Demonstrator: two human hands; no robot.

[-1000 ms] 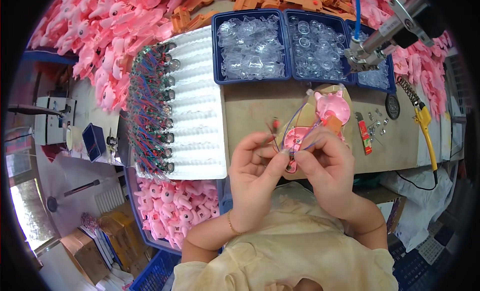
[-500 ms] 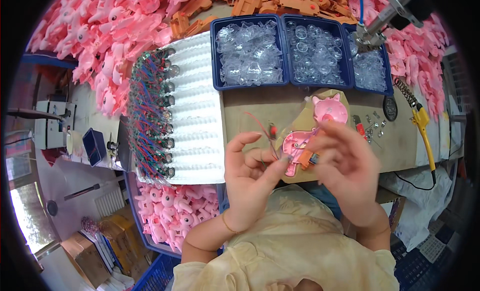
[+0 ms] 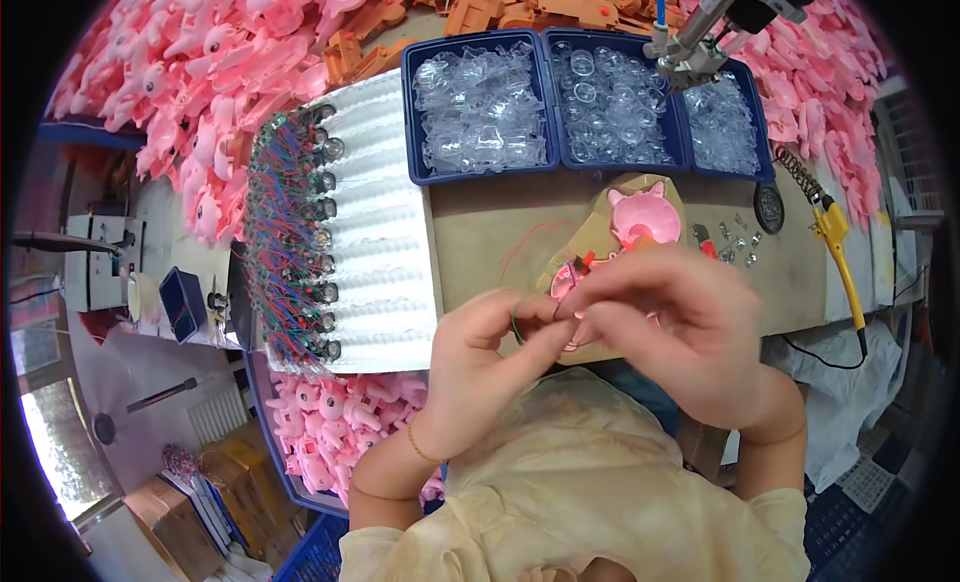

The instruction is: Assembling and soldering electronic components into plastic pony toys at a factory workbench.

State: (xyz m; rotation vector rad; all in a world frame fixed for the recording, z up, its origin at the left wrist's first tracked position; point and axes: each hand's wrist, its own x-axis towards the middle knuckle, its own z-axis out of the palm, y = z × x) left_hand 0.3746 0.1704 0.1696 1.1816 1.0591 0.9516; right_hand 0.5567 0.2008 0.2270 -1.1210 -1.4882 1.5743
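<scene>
Over the front edge of the table, my two hands meet fingertip to fingertip. My left hand [image 3: 500,357] pinches thin wires, among them a green wire [image 3: 515,317] looping by its forefinger. My right hand [image 3: 675,327], a little blurred, is closed at the same spot on the wires; their ends are hidden by the fingers. A loose red wire [image 3: 530,238] curves over the table beyond. Just behind the hands lies an open pink animal-shaped shell [image 3: 645,217] on a tan holder [image 3: 610,207]. Its lower half and the red and orange parts there are mostly covered by my right hand.
Three blue bins [image 3: 480,172] of clear plastic parts stand behind. A white ridged tray [image 3: 385,232] carries wired components [image 3: 290,242] at left. Pink shells [image 3: 210,112] and orange parts [image 3: 570,2] heap at the back. A yellow-handled tool [image 3: 840,262] hangs right, below a metal fixture [image 3: 700,52].
My right hand has come left and down to meet the left hand's fingertips. The orange piece near the pink shell is now mostly hidden. The view has shifted slightly.
</scene>
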